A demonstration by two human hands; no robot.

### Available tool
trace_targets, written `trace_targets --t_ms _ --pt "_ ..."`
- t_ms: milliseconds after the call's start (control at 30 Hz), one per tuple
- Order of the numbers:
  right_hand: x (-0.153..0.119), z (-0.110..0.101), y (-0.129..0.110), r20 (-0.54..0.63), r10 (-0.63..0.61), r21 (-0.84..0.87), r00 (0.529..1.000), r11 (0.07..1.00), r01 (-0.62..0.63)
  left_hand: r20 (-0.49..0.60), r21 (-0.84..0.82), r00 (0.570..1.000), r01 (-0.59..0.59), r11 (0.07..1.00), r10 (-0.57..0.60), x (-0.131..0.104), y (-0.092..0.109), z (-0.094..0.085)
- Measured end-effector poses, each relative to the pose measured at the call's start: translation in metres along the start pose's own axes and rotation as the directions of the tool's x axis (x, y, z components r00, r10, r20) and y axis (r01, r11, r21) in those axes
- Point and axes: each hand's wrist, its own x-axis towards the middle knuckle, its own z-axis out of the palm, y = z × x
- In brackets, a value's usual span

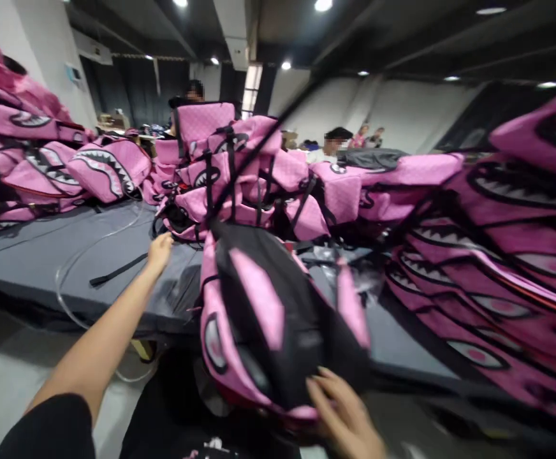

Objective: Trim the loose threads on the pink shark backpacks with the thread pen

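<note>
A pink and black backpack (268, 319) with a shark-mouth print hangs off the near edge of the grey table (43, 255), back panel and straps facing me. My right hand (345, 414) presses against its lower black panel, fingers curled onto it. My left hand (159, 250) reaches forward over the table, just short of the heap of pink backpacks (240, 178) in the middle; it holds nothing that I can see.
More pink backpacks are stacked at the far left (29, 153) and in a tall stack at the right (507, 255). A loose black strap (115, 271) and clear plastic (67, 280) lie on the table. People sit behind the heap (333, 143).
</note>
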Motion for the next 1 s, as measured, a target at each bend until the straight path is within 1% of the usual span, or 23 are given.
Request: trace_targets --t_ms 33,67,100,133,167,233,267,300,367,400,467,533,600,633,667,733,767,800,833,867,900,933,1000 --pt "-0.002 0.016 -0.005 0.002 -0.107 -0.084 0.994 0.991 0.107 0.007 0.046 1.000 -0.019 0.999 0.019 -0.008 -0.002 0.004" --pt "-0.002 0.032 -0.009 0.020 -0.202 -0.176 0.979 0.963 0.202 0.046 0.087 0.997 -0.068 0.994 0.064 -0.019 -0.001 0.013" --pt "0.002 0.046 -0.013 0.043 -0.254 -0.261 0.966 0.931 0.256 0.115 0.117 0.985 -0.142 0.983 0.128 -0.032 0.002 0.026" --pt "0.007 0.057 -0.016 0.059 -0.251 -0.329 0.966 0.909 0.256 0.202 0.139 0.959 -0.227 0.964 0.197 -0.048 0.005 0.042" --pt "0.014 0.064 -0.020 0.056 -0.195 -0.372 0.979 0.906 0.202 0.291 0.158 0.921 -0.312 0.937 0.258 -0.065 0.009 0.059" --pt "0.033 0.067 -0.032 0.044 -0.051 -0.426 0.998 0.902 0.065 0.413 0.211 0.852 -0.433 0.876 0.322 -0.097 0.012 0.090" --pt "0.045 0.064 -0.041 0.059 -0.012 -0.439 0.998 0.898 0.036 0.446 0.249 0.832 -0.469 0.847 0.330 -0.108 0.011 0.102" --pt "0.059 0.060 -0.052 0.093 -0.003 -0.446 0.996 0.894 0.044 0.464 0.292 0.823 -0.491 0.821 0.327 -0.116 0.008 0.111" --pt "0.090 0.047 -0.073 0.199 -0.018 -0.437 0.980 0.893 0.105 0.482 0.377 0.819 -0.515 0.770 0.312 -0.124 -0.002 0.119" --pt "0.105 0.038 -0.082 0.243 0.015 -0.436 0.970 0.895 0.095 0.490 0.413 0.817 -0.523 0.746 0.302 -0.126 -0.009 0.118" --pt "0.127 0.017 -0.086 0.213 0.229 -0.470 0.950 0.876 -0.106 0.511 0.466 0.810 -0.541 0.700 0.286 -0.128 -0.023 0.110" --pt "0.134 -0.007 -0.070 0.113 0.444 -0.490 0.889 0.803 -0.339 0.550 0.498 0.790 -0.570 0.653 0.270 -0.131 -0.036 0.091" --pt "0.125 -0.026 -0.043 0.062 0.583 -0.456 0.810 0.739 -0.496 0.632 0.499 0.743 -0.607 0.618 0.219 -0.129 -0.044 0.066" --pt "0.118 -0.030 -0.029 0.075 0.629 -0.421 0.774 0.724 -0.547 0.702 0.475 0.693 -0.628 0.617 0.166 -0.126 -0.044 0.052" --pt "0.111 -0.031 -0.017 0.103 0.658 -0.382 0.746 0.719 -0.581 0.777 0.432 0.622 -0.640 0.635 0.098 -0.120 -0.039 0.040" --pt "0.098 -0.023 -0.002 0.154 0.686 -0.314 0.711 0.716 -0.623 0.898 0.343 0.438 -0.631 0.696 -0.046 -0.103 -0.015 0.027" --pt "0.093 -0.014 0.001 0.156 0.700 -0.297 0.696 0.706 -0.643 0.905 0.351 0.417 -0.623 0.699 -0.082 -0.095 0.004 0.030" --pt "0.090 -0.005 0.000 0.145 0.717 -0.293 0.682 0.689 -0.663 0.861 0.429 0.503 -0.638 0.639 -0.077 -0.088 0.026 0.040" --pt "0.088 0.003 -0.004 0.132 0.728 -0.295 0.672 0.676 -0.675 0.805 0.441 0.587 -0.692 0.572 0.090 -0.083 0.049 0.059" --pt "0.085 0.011 -0.009 0.128 0.732 -0.297 0.669 0.672 -0.678 0.783 0.319 0.530 -0.792 0.520 0.327 -0.080 0.070 0.083" --pt "0.083 0.016 -0.014 0.134 0.728 -0.296 0.672 0.677 -0.674 0.776 0.148 0.390 -0.877 0.457 0.496 -0.080 0.088 0.111" --pt "0.080 0.019 -0.019 0.145 0.721 -0.295 0.677 0.685 -0.666 0.785 0.049 0.289 -0.910 0.411 0.548 -0.080 0.102 0.141" --pt "0.072 0.017 -0.026 0.176 0.706 -0.285 0.686 0.704 -0.651 0.795 -0.021 0.198 -0.935 0.353 0.573 -0.083 0.118 0.195"
